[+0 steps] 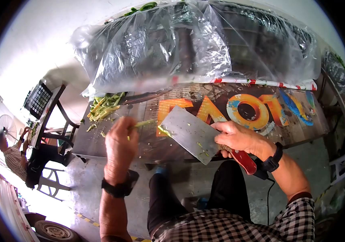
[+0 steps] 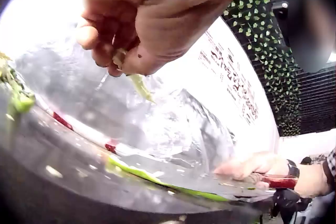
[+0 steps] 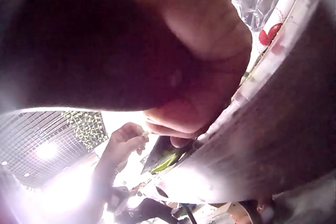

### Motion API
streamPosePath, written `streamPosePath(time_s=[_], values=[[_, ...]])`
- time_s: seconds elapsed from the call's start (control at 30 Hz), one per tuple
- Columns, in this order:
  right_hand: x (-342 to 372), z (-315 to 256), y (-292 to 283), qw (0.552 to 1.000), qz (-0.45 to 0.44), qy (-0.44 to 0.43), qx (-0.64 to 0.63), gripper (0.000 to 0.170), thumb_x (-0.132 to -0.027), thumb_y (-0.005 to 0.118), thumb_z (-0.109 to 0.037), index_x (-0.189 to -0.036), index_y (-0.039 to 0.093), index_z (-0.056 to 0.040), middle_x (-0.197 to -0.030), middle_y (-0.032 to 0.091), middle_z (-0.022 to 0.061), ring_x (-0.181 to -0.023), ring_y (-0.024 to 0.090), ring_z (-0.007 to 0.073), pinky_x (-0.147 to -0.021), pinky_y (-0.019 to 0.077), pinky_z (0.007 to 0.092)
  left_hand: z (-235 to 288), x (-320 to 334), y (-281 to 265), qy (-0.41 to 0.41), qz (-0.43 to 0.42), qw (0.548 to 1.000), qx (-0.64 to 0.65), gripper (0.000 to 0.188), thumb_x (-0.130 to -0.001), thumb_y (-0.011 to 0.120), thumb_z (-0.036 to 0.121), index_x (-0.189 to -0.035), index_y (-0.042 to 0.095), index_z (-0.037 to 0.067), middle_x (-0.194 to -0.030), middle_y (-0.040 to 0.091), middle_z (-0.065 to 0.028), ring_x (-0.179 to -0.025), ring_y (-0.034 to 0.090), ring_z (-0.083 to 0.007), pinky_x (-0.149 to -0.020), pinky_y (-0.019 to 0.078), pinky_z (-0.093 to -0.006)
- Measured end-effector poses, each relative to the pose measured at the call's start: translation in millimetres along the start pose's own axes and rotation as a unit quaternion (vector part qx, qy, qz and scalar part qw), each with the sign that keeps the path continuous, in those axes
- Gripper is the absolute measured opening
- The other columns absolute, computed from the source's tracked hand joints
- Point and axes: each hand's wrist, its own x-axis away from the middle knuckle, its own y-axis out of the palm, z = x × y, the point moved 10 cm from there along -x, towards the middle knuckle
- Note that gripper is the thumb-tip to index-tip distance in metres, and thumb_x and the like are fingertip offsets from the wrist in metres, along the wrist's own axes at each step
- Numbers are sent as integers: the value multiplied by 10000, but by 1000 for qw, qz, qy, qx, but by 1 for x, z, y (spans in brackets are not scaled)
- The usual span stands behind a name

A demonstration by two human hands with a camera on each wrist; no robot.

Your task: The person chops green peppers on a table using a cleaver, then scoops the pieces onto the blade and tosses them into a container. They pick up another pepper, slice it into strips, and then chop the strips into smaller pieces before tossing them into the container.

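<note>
At the table's (image 1: 89, 144) far left corner, a loose pile of green and yellow strips (image 1: 103, 109) lies in front of you. Just right of it and nearer you, your left hand (image 1: 121, 139) is raised, its thumb and fingers pinching a pale green strip (image 1: 145, 122) that points right, toward the cleaver (image 1: 194, 135). Next comes a green piece (image 1: 164, 130) at the cleaver's left edge; whether it lies on the steel or against it is hard to tell. The cleaver slants over the table, flecked with bits, and your right hand (image 1: 239, 137) grips it, the red handle (image 1: 245, 162) toward you. The step in hand looks like cutting vegetable into strips. The next move seems to call for laying the pinched strip on the pile, left fingers clear of the edge.
</note>
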Motion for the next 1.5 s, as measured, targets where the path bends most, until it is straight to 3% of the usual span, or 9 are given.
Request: streamPosePath(time_s=[0.1,0.3,0.6,0.8,1.03,1.27,1.37,1.43,1.5], values=[[2,-5,3,1000,5,-4,18,439,-857,436,-30,-1273,558,37,-903,643,91,-569,613,115,-474,492,258,-58,-12,-22,-34,40,998,-39,84,-806,620,-16,-856,588,44,-803,637,-146,-690,640,-300,-626,500,-389],[2,-7,5,1000,5,-21,13,405,-885,474,-33,-1274,552,50,-826,658,76,-566,613,97,-482,495,242,-168,-32,-51,-92,47,989,-110,345,-810,605,34,-1151,645,65,-1033,695,-168,-804,691,-289,-718,541,-392],[19,-27,-15,990,56,-119,-44,362,-914,492,-75,-1251,568,32,-779,637,39,-552,581,78,-488,474,231,-87,28,17,-145,-98,984,18,200,-812,681,132,-1000,706,67,-865,690,-120,-737,673,-272,-694,535,-358],[31,-21,-36,983,111,-134,-51,383,-908,476,-66,-1268,566,25,-760,631,36,-543,584,81,-477,468,233,-40,21,17,55,-27,990,-125,278,-764,656,45,-1041,669,50,-1049,631,-129,-1004,591,-347,-873,477,-442],[24,12,-42,985,132,-110,-25,385,-894,469,-60,-1254,573,28,-765,637,42,-552,594,81,-472,474,229,6,34,55,59,-134,989,-30,242,-759,662,47,-1000,651,64,-1099,626,-101,-1056,573,-330,-921,465,-425],[16,19,-43,988,114,-99,-38,379,-913,481,-88,-1266,560,21,-744,630,39,-538,595,89,-469,486,243,-6,31,29,-81,11,992,91,135,-821,627,26,-953,613,48,-961,655,-117,-908,631,-356,-806,511,-438],[17,19,-44,987,124,-102,-30,380,-916,488,-93,-1272,562,18,-753,634,39,-548,600,90,-474,495,244,2,30,20,3,79,997,18,136,-839,608,1,-962,621,57,-957,657,-125,-870,643,-359,-772,525,-425],[17,17,-45,984,125,-115,-51,390,-897,490,-81,-1259,567,44,-744,633,50,-559,603,92,-488,490,242,-15,32,45,-13,-24,999,-39,178,-818,611,-38,-954,641,73,-917,658,-135,-815,647,-356,-746,528,-405],[18,18,-44,983,120,-126,-52,390,-899,491,-79,-1262,561,45,-745,631,49,-558,602,91,-488,490,243,-8,23,19,-3,79,997,-3,162,-815,609,-30,-941,638,66,-885,653,-150,-788,643,-370,-707,525,-412]])
